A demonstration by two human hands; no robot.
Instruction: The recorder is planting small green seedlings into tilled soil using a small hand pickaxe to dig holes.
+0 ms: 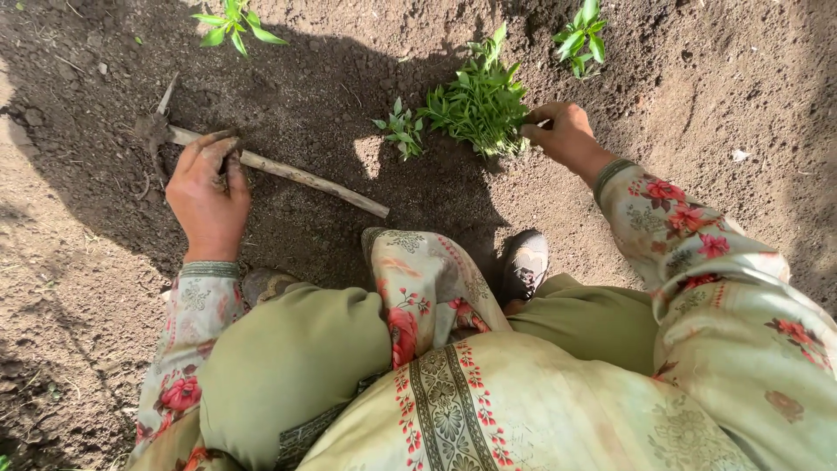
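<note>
Left hand: the left hand (207,194) gripped the wooden-handled hoe (279,170) at centre left.
Right hand: the right hand (562,133) clasped the seedling bunch (479,105) at upper centre.
Ground: dark soil (331,78) lay under both.

The soil (663,96) is dark brown, paler and greyer at the left edge. The seedlings (479,105) are bright green. The wooden handle (288,172) of the small hoe is pale brown, with a grey, dirt-covered head (157,122). The sleeves (689,227) are cream with red flowers and green cuffs. The trousers (296,358) are plain olive green. The shoe (523,262) is dark grey-brown. Both hands carry brown earth.
</note>
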